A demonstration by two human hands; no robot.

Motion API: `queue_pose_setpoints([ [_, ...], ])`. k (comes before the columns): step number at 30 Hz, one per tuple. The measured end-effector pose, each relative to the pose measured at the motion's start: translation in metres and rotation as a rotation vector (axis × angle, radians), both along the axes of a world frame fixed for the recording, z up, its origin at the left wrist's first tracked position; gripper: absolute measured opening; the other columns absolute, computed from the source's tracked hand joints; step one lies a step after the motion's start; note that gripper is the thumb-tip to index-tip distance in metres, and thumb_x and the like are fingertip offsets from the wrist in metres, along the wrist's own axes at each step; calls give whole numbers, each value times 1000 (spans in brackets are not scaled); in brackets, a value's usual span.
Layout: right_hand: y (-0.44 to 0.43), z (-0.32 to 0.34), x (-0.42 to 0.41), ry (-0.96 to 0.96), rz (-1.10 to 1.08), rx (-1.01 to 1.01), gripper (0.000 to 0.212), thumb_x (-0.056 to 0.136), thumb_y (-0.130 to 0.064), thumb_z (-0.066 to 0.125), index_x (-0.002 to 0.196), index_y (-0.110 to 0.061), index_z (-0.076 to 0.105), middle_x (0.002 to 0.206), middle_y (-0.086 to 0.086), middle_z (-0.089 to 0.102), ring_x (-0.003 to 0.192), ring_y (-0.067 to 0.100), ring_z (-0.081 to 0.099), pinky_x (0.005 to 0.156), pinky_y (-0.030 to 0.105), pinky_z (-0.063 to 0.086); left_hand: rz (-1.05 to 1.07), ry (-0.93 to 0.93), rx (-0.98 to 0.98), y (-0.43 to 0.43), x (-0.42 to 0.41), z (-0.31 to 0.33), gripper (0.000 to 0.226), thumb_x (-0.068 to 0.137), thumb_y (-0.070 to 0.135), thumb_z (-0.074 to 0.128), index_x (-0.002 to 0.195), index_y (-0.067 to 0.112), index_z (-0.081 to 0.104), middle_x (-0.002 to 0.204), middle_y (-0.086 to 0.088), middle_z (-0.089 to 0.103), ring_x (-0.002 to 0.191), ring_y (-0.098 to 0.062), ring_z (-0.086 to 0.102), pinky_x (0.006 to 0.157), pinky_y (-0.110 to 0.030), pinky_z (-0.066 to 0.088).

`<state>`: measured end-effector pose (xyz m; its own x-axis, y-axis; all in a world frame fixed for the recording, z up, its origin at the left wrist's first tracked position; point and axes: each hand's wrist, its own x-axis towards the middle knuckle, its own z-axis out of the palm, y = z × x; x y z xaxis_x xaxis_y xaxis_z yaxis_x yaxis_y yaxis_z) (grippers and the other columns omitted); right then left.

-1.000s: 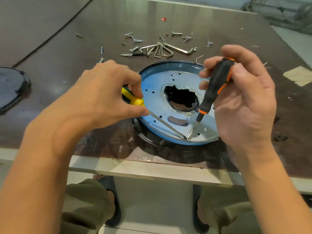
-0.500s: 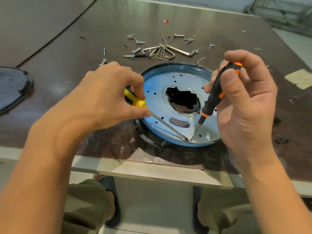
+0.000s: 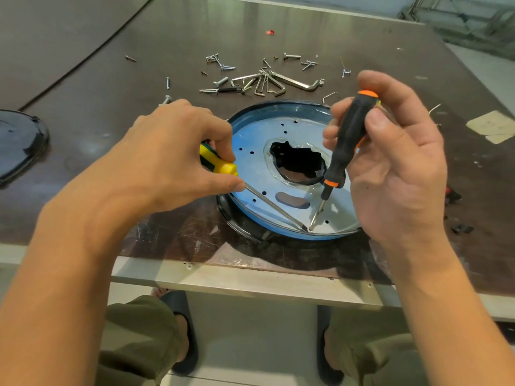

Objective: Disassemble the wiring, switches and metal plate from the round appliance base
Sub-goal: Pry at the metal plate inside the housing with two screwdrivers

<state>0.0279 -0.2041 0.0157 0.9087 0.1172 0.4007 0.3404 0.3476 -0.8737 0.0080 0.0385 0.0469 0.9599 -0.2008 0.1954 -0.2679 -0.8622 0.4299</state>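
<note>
Left hand (image 3: pixel 172 154) is gripping a yellow screwdriver (image 3: pixel 220 166) and right hand (image 3: pixel 395 162) is gripping a black screwdriver (image 3: pixel 347 140), fingers curling round each handle, both tips meeting at the near rim of the metal plate (image 3: pixel 250 168). The plate is sitting in the round base (image 3: pixel 292 235), which is lying near the front edge of the bench (image 3: pixel 111 79). Beyond it, hex keys (image 3: pixel 267 82) and screws (image 3: pixel 291 56) are lying scattered, with a dark cover (image 3: pixel 19 143) resting at far left.
</note>
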Motion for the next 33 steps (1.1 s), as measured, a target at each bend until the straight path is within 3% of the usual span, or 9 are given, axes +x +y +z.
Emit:
queue_pose_setpoints([
  [2, 1, 0, 0, 6, 10, -4, 26, 102, -8, 47, 125, -10, 58, 102, 6, 69, 93, 24, 63, 87, 39, 51, 0, -5, 1, 0, 0, 0, 27, 61, 56, 79, 70, 36, 63, 83, 14, 59, 88, -18, 47, 82, -50, 47],
  [6, 7, 0, 0, -53, -35, -48, 27, 96, -22, 68, 120, -14, 61, 94, 3, 52, 89, 32, 43, 83, 47, 40, -4, -8, 10, 0, 0, 0, 28, 60, 59, 75, 70, 35, 63, 84, 14, 60, 88, -18, 47, 81, -50, 48],
  [11, 0, 1, 1, 37, 14, 21, 31, 103, -7, 39, 125, -7, 60, 100, 10, 70, 89, 27, 64, 85, 41, 51, -4, -10, 11, 0, 0, -1, 27, 61, 55, 78, 71, 35, 64, 85, 13, 60, 88, -20, 47, 81, -49, 48],
  [14, 3, 3, -1, 41, 11, 10, 25, 100, -15, 50, 121, -11, 62, 100, 4, 66, 89, 22, 61, 83, 41, 51, -7, -7, 8, 0, 0, 0, 27, 61, 55, 79, 71, 34, 64, 84, 13, 60, 87, -19, 47, 80, -49, 48],
  [17, 7, 2, -3, -29, -26, -22, 24, 96, -8, 60, 120, -12, 61, 94, 4, 56, 84, 22, 53, 81, 36, 50, -7, -4, 12, -1, 0, 1, 28, 59, 57, 74, 71, 34, 64, 83, 13, 60, 86, -20, 47, 79, -48, 48],
  [21, 1, 2, 0, 40, 14, 37, 31, 101, -4, 40, 129, -2, 54, 93, 8, 70, 80, 25, 61, 81, 34, 51, -8, -2, 19, -1, 0, 0, 28, 60, 57, 74, 72, 34, 64, 84, 13, 60, 87, -20, 47, 80, -49, 48],
  [24, 2, 2, 1, 66, 35, 22, 31, 102, -10, 37, 127, -5, 55, 100, 11, 72, 86, 26, 63, 81, 38, 49, -5, -4, 20, -1, 1, 0, 30, 59, 58, 73, 72, 33, 65, 83, 12, 60, 87, -21, 47, 79, -49, 48],
  [29, 8, 2, -1, -67, -58, -76, 21, 97, -23, 67, 116, -15, 62, 90, 2, 49, 82, 23, 44, 74, 44, 41, -9, -14, 15, 0, 1, -1, 31, 59, 59, 73, 72, 32, 66, 82, 13, 60, 87, -21, 48, 79, -49, 49],
  [33, 3, -2, -2, -83, -58, -46, 28, 105, -6, 48, 132, -5, 54, 103, 10, 68, 87, 26, 62, 84, 35, 51, -6, -27, 16, 1, 2, -2, 30, 60, 57, 77, 73, 32, 66, 82, 13, 60, 86, -20, 48, 78, -48, 49],
])
